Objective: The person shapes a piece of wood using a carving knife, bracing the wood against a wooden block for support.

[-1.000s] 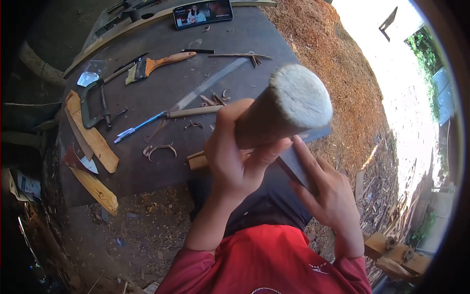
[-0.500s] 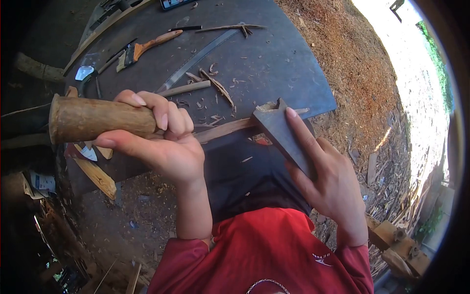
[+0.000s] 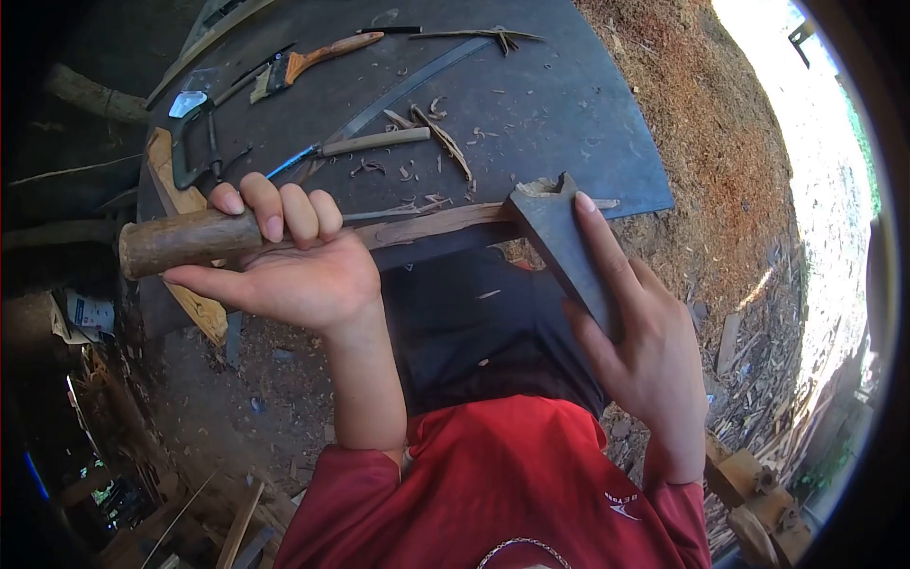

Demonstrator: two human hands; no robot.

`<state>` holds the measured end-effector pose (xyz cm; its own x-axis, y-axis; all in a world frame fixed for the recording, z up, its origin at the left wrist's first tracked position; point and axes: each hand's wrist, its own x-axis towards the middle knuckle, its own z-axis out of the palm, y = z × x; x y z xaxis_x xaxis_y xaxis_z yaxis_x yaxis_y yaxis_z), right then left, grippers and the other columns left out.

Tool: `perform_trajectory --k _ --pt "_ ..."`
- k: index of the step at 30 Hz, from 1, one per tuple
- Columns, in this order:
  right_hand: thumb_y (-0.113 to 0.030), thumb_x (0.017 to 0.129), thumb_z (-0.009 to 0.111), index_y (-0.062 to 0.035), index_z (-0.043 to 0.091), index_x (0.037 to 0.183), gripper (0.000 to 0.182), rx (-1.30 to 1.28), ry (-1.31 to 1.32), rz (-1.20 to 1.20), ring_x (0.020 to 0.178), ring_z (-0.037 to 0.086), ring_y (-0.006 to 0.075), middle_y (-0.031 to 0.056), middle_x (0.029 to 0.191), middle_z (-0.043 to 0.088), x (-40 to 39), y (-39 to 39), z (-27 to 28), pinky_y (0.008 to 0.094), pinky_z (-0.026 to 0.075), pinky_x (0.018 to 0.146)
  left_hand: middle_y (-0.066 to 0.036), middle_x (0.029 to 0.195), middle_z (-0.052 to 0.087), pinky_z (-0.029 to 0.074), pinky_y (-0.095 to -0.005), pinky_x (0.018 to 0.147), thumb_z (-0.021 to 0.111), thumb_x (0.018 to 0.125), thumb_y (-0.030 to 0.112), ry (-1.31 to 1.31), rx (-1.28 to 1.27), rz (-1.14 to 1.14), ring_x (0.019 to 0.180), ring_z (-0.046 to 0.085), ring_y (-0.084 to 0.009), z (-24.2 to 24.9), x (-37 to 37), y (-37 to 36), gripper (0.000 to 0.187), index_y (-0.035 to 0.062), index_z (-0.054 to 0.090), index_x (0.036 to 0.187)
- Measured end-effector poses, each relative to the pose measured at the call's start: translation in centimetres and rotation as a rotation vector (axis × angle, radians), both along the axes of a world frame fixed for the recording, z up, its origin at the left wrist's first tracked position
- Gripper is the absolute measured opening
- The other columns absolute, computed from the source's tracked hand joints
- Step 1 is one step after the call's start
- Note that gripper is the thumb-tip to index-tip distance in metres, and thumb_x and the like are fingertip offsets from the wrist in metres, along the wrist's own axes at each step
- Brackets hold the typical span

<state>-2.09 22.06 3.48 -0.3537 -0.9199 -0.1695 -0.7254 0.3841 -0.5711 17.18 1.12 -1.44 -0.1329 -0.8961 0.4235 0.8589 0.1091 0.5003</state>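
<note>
My left hand [image 3: 294, 256] wraps its fingers round a thick round wooden handle [image 3: 180, 245], with the thumb along its lower side. A thin rod lies to the right of that fist; whether it joins the handle is hidden. My right hand [image 3: 645, 332] grips a dark wedge-shaped block [image 3: 564, 251], index finger stretched along its edge. Pale rough wood shows in the block's notched upper end. A narrow wood strip [image 3: 441, 226] runs from near my left hand to the block, and its tip shows beyond. Both lie at the near edge of the dark table [image 3: 569, 104].
On the table lie a paintbrush [image 3: 318, 62], a metal ruler [image 3: 408, 87], a wooden-handled knife [image 3: 374, 142], a clamp [image 3: 201, 147] and curled shavings [image 3: 441, 152]. A pale wood piece [image 3: 171, 175] stands at the left. Sawdust [image 3: 701, 133] covers the ground at right.
The view has shifted, so the table sits higher and further right. My left hand has lowered the wooden handle, which looks smaller. My right hand stays on the block.
</note>
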Motion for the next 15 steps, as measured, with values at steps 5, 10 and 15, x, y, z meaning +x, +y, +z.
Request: perform_trajectory --k 5,10,15 --pt "-0.019 0.091 0.066 -0.0241 0.037 0.165 0.079 -0.004 -0.008 0.004 0.100 0.072 0.0443 0.0255 0.116 0.070 -0.2 0.1 -0.1 0.0505 0.055 0.087 -0.001 0.076 0.038 0.019 -0.0287 0.051 0.039 0.100 0.080 -0.011 0.031 0.020 0.055 0.021 -0.0112 0.6 -0.3 0.3 0.072 0.0083 0.051 0.104" --pt "-0.020 0.091 0.066 -0.0252 0.037 0.165 0.079 0.052 0.008 0.024 0.097 0.072 0.0441 0.0243 0.112 0.071 -0.5 -0.1 0.4 0.0505 0.056 0.085 0.000 0.073 0.040 0.019 -0.0290 0.050 0.044 0.098 0.080 0.089 0.358 0.055 0.054 0.021 -0.0114 0.0 0.2 -1.0 0.071 0.0097 0.054 0.099" --pt "-0.020 0.091 0.066 -0.0263 0.038 0.164 0.079 0.024 -0.005 0.013 0.091 0.072 0.0429 0.0230 0.105 0.070 -0.6 -0.1 0.3 0.0510 0.056 0.082 0.001 0.070 0.037 0.017 -0.0301 0.050 0.048 0.096 0.081 0.297 0.370 -0.150 0.055 0.019 -0.0121 -0.8 1.4 -1.8 0.072 0.0096 0.050 0.090"
